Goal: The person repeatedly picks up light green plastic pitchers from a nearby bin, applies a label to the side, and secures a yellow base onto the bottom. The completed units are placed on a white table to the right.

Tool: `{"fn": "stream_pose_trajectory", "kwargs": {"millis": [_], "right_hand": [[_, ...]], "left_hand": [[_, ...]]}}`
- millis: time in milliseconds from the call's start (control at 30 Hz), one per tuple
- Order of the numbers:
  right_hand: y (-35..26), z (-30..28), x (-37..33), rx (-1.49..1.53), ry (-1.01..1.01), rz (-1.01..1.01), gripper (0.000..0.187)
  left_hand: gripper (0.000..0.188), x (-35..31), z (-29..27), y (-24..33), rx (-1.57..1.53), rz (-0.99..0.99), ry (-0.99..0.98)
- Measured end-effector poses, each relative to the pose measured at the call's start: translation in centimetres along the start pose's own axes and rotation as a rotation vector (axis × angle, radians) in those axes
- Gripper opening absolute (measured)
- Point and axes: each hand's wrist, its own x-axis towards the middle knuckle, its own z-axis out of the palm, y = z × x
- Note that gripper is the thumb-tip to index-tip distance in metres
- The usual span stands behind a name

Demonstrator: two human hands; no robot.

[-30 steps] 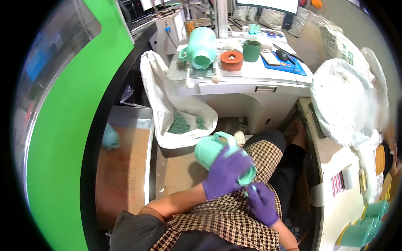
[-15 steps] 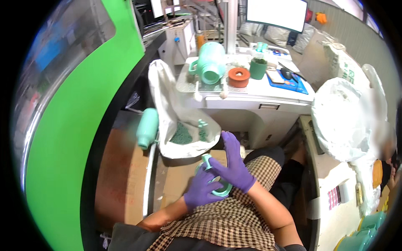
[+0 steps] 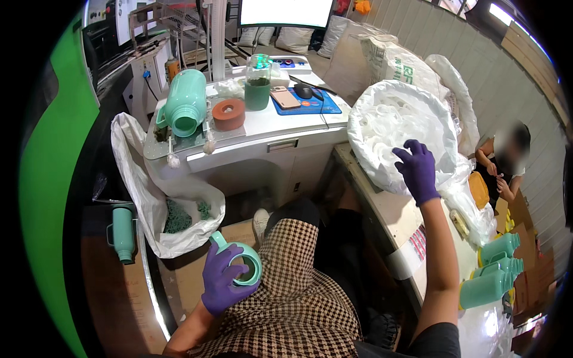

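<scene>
My left hand (image 3: 222,285), in a purple glove, is wrapped round a mint-green plastic bottle body (image 3: 255,264) with a side handle. Its round opening faces up over my lap, and some fingers hook over the rim. My right hand (image 3: 418,170), also gloved, hangs over the near side of a white bag-lined tub (image 3: 360,128). Its fingers are spread and slightly curled, with nothing visible between them. White ring-shaped plastic pieces (image 3: 391,122) fill the tub below. Whether the fingertips touch the pieces I cannot tell.
A white sack (image 3: 140,200) with green scraps (image 3: 178,216) stands at left, near a green bottle (image 3: 123,234). The white desk (image 3: 298,128) holds another large bottle (image 3: 185,98) and an orange tape roll (image 3: 228,114). Several green bottles (image 3: 486,289) line the right table. A person (image 3: 507,155) sits beyond.
My view has swung right. My right hand has left the bottle body and reached out to the tub; my left hand still holds the body, now with its opening plainly visible.
</scene>
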Motion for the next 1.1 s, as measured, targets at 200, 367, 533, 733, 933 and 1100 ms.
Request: {"fn": "stream_pose_trajectory", "kwargs": {"millis": [200, 367, 533, 733, 933, 1100], "right_hand": [[4.2, 2.1, 1.3, 0.274, -0.046, -0.026, 0.017], [7.4, 0.2, 1.3, 0.133, 0.265, 0.098, 0.017], [-6.6, -0.4, -0.4, 0.895, 0.339, 0.036, 0.012], [-28.2, -3.5, -8.3, 1.489, 0.009, -0.062, 0.029], [-31.9, -1.3, -9.9, 1.349, -0.280, -0.112, 0.025], [-32.9, -1.8, -10.9, 1.333, -0.475, 0.129, 0.025]], "left_hand": [[0.047, -0.8, -0.7, 0.6, 0.028, -0.048, 0.023], [0.054, -0.9, -0.2, 0.3, 0.035, -0.116, 0.022], [0.094, -2.2, -0.3, -1.3, -0.103, -0.299, -0.014], [0.122, 0.4, 1.0, -0.1, -0.226, -0.331, -0.092], [0.121, 0.9, 1.1, 1.4, -0.213, -0.287, -0.136], [0.093, 1.5, 1.8, 1.4, 0.167, -0.043, -0.221]]}}
